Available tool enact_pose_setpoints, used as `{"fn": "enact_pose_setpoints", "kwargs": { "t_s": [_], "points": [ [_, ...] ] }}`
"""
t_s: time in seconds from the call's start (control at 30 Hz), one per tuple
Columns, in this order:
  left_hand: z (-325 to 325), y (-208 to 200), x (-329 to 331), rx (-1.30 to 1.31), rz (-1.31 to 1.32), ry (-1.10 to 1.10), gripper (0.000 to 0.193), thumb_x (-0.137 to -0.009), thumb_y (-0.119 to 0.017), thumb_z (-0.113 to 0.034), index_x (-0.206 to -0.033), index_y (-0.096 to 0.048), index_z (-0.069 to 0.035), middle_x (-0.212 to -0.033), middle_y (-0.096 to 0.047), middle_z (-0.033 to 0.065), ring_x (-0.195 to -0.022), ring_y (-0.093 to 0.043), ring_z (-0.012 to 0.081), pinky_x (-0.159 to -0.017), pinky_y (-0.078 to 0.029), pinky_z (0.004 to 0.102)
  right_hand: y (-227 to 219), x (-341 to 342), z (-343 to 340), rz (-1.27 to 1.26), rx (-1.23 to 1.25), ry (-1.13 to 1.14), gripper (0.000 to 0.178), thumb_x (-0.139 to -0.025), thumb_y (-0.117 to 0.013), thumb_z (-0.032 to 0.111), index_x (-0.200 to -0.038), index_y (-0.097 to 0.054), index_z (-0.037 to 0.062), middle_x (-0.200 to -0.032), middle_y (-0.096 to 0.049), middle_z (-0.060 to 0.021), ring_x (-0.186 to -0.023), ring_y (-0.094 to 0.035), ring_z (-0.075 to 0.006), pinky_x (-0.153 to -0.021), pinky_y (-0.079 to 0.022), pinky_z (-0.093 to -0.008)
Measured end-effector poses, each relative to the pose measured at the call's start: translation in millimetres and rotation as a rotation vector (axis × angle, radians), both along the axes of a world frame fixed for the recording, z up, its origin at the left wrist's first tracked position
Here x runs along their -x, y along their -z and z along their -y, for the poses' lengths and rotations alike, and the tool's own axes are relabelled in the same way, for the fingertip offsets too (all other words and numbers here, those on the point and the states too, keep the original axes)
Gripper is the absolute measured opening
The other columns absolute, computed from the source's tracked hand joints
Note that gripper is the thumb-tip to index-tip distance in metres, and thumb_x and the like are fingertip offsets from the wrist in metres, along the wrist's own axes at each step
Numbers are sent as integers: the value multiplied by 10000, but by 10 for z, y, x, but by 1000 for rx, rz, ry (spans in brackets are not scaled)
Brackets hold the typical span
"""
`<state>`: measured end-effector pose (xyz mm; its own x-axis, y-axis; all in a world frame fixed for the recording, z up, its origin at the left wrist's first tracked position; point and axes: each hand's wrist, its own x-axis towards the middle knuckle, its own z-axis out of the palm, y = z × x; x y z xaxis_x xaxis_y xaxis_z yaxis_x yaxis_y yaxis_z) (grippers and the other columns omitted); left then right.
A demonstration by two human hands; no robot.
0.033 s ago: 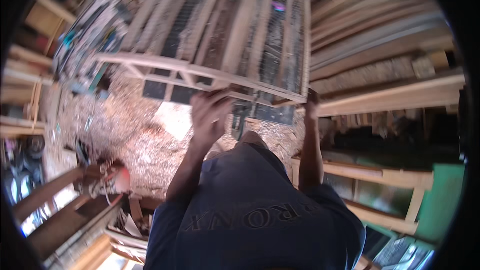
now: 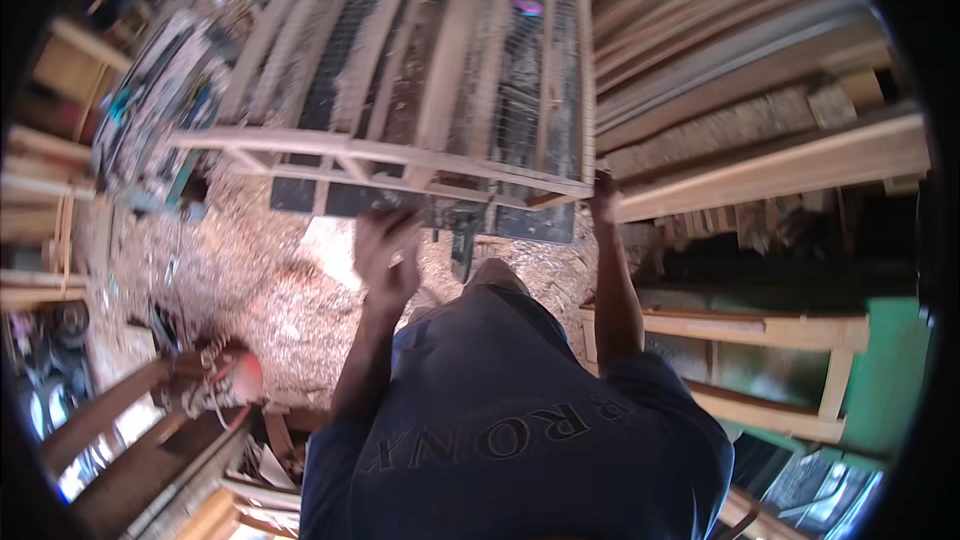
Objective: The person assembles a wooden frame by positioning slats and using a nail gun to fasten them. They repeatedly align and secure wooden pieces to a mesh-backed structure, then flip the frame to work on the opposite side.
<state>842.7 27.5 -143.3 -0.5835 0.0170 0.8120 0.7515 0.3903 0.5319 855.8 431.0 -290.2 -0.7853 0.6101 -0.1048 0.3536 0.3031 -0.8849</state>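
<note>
A slatted wooden frame (image 2: 400,158) with wire mesh along its right side spans the upper middle of the view. At its near right corner my right hand (image 2: 605,202) is closed on the wood, its fingers partly hidden. My left hand (image 2: 388,252) hovers just short of the near rail, apart from it. Motion blurs this hand a little; its thumb stands away from the fingers, and no object shows in it. Beneath the frame lies a dark flat machine table (image 2: 345,200), with a dark metal part (image 2: 462,245) jutting toward me.
Long boards (image 2: 740,40) are stacked on the right, with a thick plank (image 2: 780,168) at their near side. Wood shavings (image 2: 260,270) cover the floor. A red and grey machine (image 2: 235,378) stands at lower left. A littered heap (image 2: 165,105) lies at upper left.
My left hand has come off the near rail and drawn back toward me. The frame sits slightly farther left in view, and my right hand stays at its corner.
</note>
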Motion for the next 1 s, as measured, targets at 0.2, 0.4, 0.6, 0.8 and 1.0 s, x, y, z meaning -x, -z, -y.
{"fn": "enact_pose_setpoints", "kwargs": {
  "t_s": [0.2,0.4,0.6,0.8,1.0],
  "points": [
    [870,1463,-1087,-151,814,-362,348,-1106,-429,-242,-1123,-601,60,-828,-643,75,-687,-599,131,-652,-549,262,877,589,-296,162,-406,-210,341,-874,-720,374,-1097,-714,116,-1008,-739,-194,-942,-713,-377,-808,-558,-462],
    [1459,2709,-2513,-830,1415,-1054,482,-1039,-553,-465,-993,-674,-1,-852,-698,101,-724,-632,150,-635,-498,304,722,1620,-271,12,-462,-96,421,-894,-676,385,-1197,-638,95,-1052,-710,-238,-978,-687,-437,-813,-548,-541],
    [798,2755,-3382,-668,1720,-976,463,-1054,-535,-416,-983,-669,22,-808,-702,109,-689,-642,164,-616,-506,320,543,2546,-534,384,-477,-178,566,-900,-630,541,-1272,-582,117,-1150,-688,-237,-1085,-668,-415,-854,-552,-521],
    [8,2311,-3023,-505,1219,-937,448,-1069,-517,-367,-974,-664,45,-765,-705,117,-653,-651,179,-597,-514,335,1068,2655,-771,412,-426,-213,444,-929,-566,458,-1065,-741,74,-1109,-717,-232,-1095,-684,-395,-917,-542,-526],
    [-334,631,-1482,143,611,-759,172,-999,-539,-72,-956,-682,13,-801,-700,137,-704,-666,225,-682,-540,376,413,1720,-1117,-29,568,104,208,-948,-656,214,-934,-681,8,-776,-670,-74,-582,-629,-184,-528,-512,-335]
  ]
}}
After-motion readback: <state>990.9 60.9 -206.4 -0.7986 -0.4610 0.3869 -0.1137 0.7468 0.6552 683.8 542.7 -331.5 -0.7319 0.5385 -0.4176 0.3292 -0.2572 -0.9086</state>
